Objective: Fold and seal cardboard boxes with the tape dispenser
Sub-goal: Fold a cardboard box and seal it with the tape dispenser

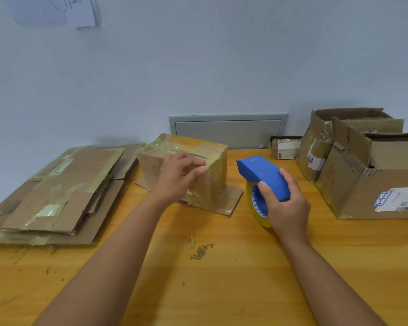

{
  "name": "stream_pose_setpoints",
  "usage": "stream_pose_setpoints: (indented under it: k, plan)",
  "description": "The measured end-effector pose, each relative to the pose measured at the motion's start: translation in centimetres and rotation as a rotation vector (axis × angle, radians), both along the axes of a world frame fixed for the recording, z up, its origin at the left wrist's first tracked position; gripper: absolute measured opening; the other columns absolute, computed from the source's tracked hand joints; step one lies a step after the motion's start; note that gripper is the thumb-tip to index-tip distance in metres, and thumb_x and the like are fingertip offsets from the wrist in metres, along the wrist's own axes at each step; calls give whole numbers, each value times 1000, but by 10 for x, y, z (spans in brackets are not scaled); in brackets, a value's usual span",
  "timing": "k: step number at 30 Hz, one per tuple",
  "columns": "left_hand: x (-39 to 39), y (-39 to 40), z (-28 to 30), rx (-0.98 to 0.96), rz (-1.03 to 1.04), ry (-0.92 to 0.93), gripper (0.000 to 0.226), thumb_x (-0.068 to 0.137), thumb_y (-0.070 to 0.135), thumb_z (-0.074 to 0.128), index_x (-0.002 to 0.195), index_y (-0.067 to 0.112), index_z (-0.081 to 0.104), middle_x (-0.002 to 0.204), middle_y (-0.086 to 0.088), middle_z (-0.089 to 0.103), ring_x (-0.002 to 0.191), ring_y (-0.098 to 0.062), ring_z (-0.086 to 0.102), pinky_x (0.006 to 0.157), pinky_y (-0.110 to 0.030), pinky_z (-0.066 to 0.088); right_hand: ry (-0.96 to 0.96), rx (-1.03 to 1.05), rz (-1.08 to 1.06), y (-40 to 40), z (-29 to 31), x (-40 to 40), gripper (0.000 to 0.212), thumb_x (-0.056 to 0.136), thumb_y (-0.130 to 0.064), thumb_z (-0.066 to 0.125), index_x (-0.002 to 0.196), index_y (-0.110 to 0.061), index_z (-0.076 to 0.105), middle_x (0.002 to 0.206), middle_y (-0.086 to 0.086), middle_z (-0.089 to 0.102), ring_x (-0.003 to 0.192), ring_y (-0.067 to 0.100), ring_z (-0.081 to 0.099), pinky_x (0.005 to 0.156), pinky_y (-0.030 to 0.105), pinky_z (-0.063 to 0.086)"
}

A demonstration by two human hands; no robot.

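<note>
Head view looks down on an orange wooden tabletop (pixel 222 278) set against a pale wall. Near the middle stands a small closed cardboard box (pixel 186 170), wrapped in yellowish clear tape, its long axis running left to right and slightly away toward the right. It rests on a loose flap of cardboard (pixel 231 198) that sticks out beneath its right end. The left hand (pixel 177 177) lies over the box's near top edge, fingers curled onto the top and the thumb stretched along the front face toward the right; it may be pinching a tape end there, but the glare on the tape makes that hard to tell.

Just right of the box, the right hand (pixel 285 205) grips a blue tape dispenser (pixel 264 177), thumb on its left side and fingers wrapped round the right. The dispenser's blue hood points up and left, toward the box's right end, apart from it. Its roll of yellowish tape (pixel 257 205) stands on edge below the hood, and its lower rim looks to touch the tabletop.

At the left lies a stack of flattened cardboard boxes (pixel 57 194), streaked with old tape. At the right sit two open, torn cardboard boxes (pixel 363 170) with labels, touching each other. A small labelled carton (pixel 284 149) stands at the wall between them and a grey wall panel (pixel 229 130).
</note>
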State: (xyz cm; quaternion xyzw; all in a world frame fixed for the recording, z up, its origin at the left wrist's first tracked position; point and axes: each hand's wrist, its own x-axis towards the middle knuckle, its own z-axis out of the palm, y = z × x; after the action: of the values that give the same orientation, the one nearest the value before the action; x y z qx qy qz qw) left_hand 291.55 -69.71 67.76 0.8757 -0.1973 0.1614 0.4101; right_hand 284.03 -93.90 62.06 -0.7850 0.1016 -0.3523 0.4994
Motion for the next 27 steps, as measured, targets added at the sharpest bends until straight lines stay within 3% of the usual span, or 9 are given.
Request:
stream_pose_setpoints:
  k: [4, 8, 11, 14, 17, 22, 25, 27]
  plan:
    - [-3, -11, -7, 21, 84, -168, 22, 91, 37, 65, 107, 25, 73, 98, 20, 52, 99, -12, 36, 82, -23, 31, -2, -10, -1, 0, -1, 0, 61, 88, -45, 71, 141, -23, 52, 119, -12, 52, 103, 14, 55, 80, 33, 51]
    - [-2, -9, -14, 19, 54, -178, 23, 91, 36, 65, 112, 26, 70, 102, 25, 49, 102, -11, 34, 86, -11, 28, 1, -5, -1, 0, 0, -1, 60, 88, -43, 71, 142, -24, 52, 118, -13, 52, 103, 14, 55, 81, 33, 51]
    - [-2, -9, -15, 31, 81, -220, 22, 90, 32, 68, 108, 22, 71, 101, 20, 50, 100, -11, 33, 84, -11, 27, 5, -6, 0, 0, 0, 0, 62, 87, -47, 71, 141, -24, 52, 118, -12, 52, 102, 14, 55, 80, 34, 52]
    - [-2, -13, -14, 66, 96, -200, 24, 91, 37, 66, 108, 21, 70, 104, 14, 52, 101, -10, 33, 83, -17, 28, 2, -5, 1, 0, 0, -1, 68, 83, -55, 67, 141, -24, 52, 119, -13, 52, 102, 13, 55, 80, 34, 53]
    - [-1, -11, -13, 76, 70, -157, 32, 87, 50, 64, 105, 24, 67, 106, 12, 50, 107, -12, 35, 87, -24, 33, -1, -1, 0, 0, 0, -1, 63, 87, -49, 71, 142, -23, 52, 120, -11, 53, 102, 13, 54, 80, 34, 52]
    - [-1, -21, -9, 128, 132, -166, 25, 91, 46, 63, 101, 23, 62, 107, 9, 49, 108, -14, 35, 94, -41, 34, -7, 14, 8, 0, 0, -1, 62, 87, -46, 72, 141, -23, 52, 123, -9, 55, 103, 12, 55, 81, 32, 51]
    - [-3, -33, -3, 292, 249, -105, 40, 85, 65, 57, 101, 30, 51, 111, 13, 47, 111, -11, 35, 97, -40, 27, -10, 28, -3, -2, 0, -1, 61, 87, -42, 72, 141, -23, 53, 124, -9, 55, 105, 12, 55, 81, 30, 50]
    - [-5, -43, 2, 387, 315, -113, 39, 89, 64, 53, 106, 29, 51, 114, 12, 52, 113, -13, 40, 94, -38, 24, -11, 51, 1, -2, 1, -1, 60, 87, -41, 73, 141, -22, 53, 121, -11, 54, 105, 12, 55, 80, 27, 48]
